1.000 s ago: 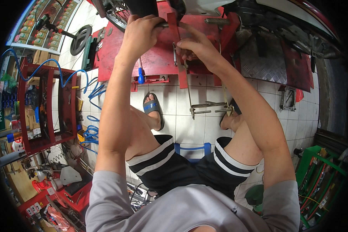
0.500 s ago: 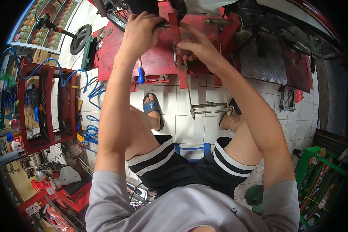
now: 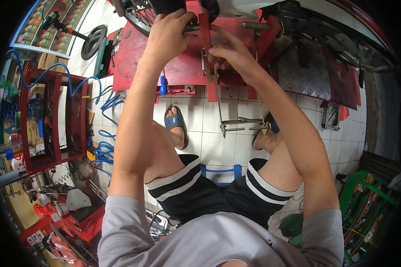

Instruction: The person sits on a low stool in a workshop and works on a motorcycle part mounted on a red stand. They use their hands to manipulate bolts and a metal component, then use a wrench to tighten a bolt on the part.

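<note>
Around the left end of a dark metal rod (image 3: 193, 28), bent with thumb below and the others above: fingers of the left hand (image 3: 168, 39). Cannot tell whether pinching or only touching. Between the left hand and a red upright bar (image 3: 205, 41), lying roughly level and meeting the bar near its top: that same rod. On the bar's right side, with index finger stretched toward its upper part, thumb pointing left and apart, remaining fingers curled under: right hand (image 3: 235, 54) (contact with the bar too hard to make out).

Down the bar's left edge, a small silver metal piece (image 3: 203, 61). Below the right hand, hanging in front of the floor (image 3: 202, 147), a brass-coloured rod frame (image 3: 243, 120). Farther right, a coarse-ridged metal rod (image 3: 255, 26) against a red post (image 3: 270, 32). Beyond the left wrist, a blue screwdriver handle (image 3: 163, 85) at the edge of a red platform (image 3: 131, 66). Behind, a spoked wheel (image 3: 138, 15).
</note>
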Tool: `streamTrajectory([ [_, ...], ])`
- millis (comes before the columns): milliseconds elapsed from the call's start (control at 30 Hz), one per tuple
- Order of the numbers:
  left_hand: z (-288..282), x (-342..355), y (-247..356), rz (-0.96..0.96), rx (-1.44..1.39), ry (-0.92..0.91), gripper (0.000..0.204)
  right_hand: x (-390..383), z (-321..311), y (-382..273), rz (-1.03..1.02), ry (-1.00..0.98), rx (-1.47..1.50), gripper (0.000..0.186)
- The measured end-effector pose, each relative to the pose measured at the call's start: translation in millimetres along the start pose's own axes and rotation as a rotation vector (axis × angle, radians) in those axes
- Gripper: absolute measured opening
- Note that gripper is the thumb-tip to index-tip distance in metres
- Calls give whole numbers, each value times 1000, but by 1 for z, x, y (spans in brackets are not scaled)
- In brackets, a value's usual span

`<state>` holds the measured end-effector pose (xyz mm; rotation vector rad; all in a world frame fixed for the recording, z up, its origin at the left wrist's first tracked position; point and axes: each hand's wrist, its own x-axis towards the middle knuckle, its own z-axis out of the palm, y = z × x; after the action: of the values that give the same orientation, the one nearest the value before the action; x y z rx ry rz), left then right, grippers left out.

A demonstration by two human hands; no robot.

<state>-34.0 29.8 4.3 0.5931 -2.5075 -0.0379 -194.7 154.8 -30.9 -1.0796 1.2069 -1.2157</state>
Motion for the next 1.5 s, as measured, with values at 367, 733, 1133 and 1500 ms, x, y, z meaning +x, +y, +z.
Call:
streamTrajectory([
  [367,3,0,-4,8,5,20,24,0,1,-1,-4,-7,-3,78],
  [733,7,-3,-10,-146,-148,-149,16,0,1,-2,-17,-18,-1,77],
  [1133,96,-72,-95,-885,-332,-609,28,1,3,10,-233,97,-464,69],
  [1500,239,-185,-140,-1117,-57,-800,39,-27,-26,-6,-434,117,-852,26],
])
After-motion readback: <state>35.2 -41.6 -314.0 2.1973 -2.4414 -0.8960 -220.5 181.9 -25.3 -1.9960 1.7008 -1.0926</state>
